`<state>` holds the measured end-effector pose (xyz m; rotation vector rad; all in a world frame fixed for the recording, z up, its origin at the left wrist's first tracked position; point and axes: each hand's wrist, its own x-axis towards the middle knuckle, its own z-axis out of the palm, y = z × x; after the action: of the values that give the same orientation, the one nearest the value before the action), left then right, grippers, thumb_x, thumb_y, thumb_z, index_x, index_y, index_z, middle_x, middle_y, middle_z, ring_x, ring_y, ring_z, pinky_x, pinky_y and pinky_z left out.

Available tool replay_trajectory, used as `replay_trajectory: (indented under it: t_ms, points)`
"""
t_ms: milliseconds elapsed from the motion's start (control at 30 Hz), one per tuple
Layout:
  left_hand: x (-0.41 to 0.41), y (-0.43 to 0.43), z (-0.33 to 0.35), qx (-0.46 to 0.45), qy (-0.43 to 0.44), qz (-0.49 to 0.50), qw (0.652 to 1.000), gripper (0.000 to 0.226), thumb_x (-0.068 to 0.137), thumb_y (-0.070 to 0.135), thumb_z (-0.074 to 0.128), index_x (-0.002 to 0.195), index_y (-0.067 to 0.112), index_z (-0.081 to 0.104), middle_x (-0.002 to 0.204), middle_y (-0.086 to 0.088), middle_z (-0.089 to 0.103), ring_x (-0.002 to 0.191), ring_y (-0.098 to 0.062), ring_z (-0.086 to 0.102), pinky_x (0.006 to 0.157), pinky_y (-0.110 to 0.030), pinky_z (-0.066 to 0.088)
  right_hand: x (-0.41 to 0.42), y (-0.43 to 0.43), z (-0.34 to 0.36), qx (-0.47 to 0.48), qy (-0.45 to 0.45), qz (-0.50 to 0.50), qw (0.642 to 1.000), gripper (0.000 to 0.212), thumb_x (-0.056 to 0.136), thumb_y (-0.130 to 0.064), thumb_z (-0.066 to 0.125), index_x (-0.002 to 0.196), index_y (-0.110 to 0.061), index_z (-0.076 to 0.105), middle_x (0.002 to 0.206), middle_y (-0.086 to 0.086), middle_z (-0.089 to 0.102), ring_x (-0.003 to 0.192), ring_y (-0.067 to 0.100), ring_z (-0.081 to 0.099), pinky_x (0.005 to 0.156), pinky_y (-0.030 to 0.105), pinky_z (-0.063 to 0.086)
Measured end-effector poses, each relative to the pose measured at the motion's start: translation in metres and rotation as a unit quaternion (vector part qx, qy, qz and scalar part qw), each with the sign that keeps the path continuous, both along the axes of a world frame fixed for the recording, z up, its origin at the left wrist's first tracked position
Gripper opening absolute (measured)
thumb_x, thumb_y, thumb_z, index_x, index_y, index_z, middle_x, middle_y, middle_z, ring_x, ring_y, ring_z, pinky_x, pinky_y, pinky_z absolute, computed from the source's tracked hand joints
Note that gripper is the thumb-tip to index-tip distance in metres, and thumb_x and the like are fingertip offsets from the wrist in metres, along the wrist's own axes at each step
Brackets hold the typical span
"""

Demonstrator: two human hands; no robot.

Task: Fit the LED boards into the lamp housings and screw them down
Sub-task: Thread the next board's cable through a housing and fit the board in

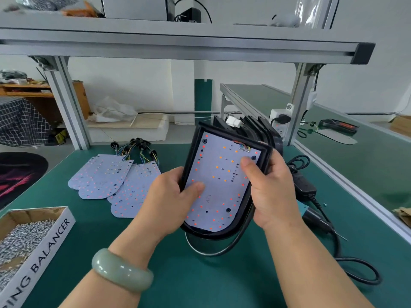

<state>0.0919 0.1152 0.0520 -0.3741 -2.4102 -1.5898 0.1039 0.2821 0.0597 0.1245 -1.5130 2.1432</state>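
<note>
A black lamp housing (262, 156) is held tilted above the green bench, with a white LED board (219, 185) lying inside its rim. My left hand (169, 196) grips the housing's left edge, thumb pressing on the board. My right hand (273, 187) grips the right edge, its thumb on the board near the wires. Several loose LED boards (104, 176) with wire leads lie fanned out at the left. More black housings (255, 125) stand behind the held one.
A cardboard box of screws (24, 236) sits at the front left. An electric screwdriver (315, 216) with its black cable (355, 270) lies to the right. An aluminium frame post (298, 103) with a power strip stands at the back right.
</note>
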Motion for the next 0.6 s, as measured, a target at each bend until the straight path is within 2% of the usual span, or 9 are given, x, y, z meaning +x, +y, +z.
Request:
replay_trajectory:
  t_ms: [100,233,333,467,600]
  points:
    - [0.004,0.005,0.001,0.037,-0.001,-0.011,0.999,0.005,0.085,0.024,0.068,0.087,0.025,0.064,0.081,0.010,0.072,0.075,-0.007,0.067,0.067,-0.025,0.054,-0.001,-0.001,0.000,0.004,0.018,-0.008,1.000,0.026,0.088,0.005,0.061,0.101,-0.017,0.062,0.085,-0.005,0.072,0.081,0.013,0.067,0.079,0.031,0.057]
    - [0.005,0.010,0.013,0.134,0.072,0.070,0.986,0.018,0.077,0.044,0.070,0.083,0.030,0.061,0.076,0.015,0.068,0.066,0.004,0.059,0.059,-0.012,0.047,0.003,-0.009,-0.002,0.141,0.063,-0.002,0.988,0.035,0.084,-0.004,0.064,0.096,-0.036,0.064,0.086,-0.014,0.068,0.083,0.005,0.063,0.078,0.022,0.052]
    - [0.004,0.011,0.019,0.183,0.091,0.075,0.976,0.020,0.081,0.027,0.072,0.091,0.040,0.061,0.086,0.022,0.066,0.076,0.011,0.058,0.069,-0.008,0.046,0.005,-0.012,-0.003,0.178,0.079,0.013,0.981,0.035,0.080,-0.011,0.063,0.094,-0.043,0.063,0.088,-0.010,0.066,0.081,0.010,0.060,0.081,0.028,0.052]
    - [0.003,0.012,0.020,0.228,0.092,0.052,0.968,0.019,0.081,0.013,0.073,0.085,0.028,0.062,0.071,0.022,0.066,0.067,0.003,0.059,0.066,-0.017,0.051,0.006,-0.014,-0.004,0.159,0.071,0.031,0.984,0.033,0.080,-0.013,0.063,0.095,-0.043,0.064,0.087,-0.009,0.068,0.081,0.010,0.062,0.079,0.025,0.053]
    - [0.004,0.008,0.019,0.244,0.039,-0.007,0.969,0.017,0.088,0.011,0.064,0.091,0.028,0.064,0.084,0.013,0.071,0.083,-0.009,0.065,0.078,-0.029,0.054,0.005,-0.009,-0.004,0.133,0.059,0.059,0.988,0.033,0.081,-0.014,0.061,0.098,-0.042,0.067,0.093,-0.007,0.071,0.090,0.011,0.065,0.085,0.029,0.053]
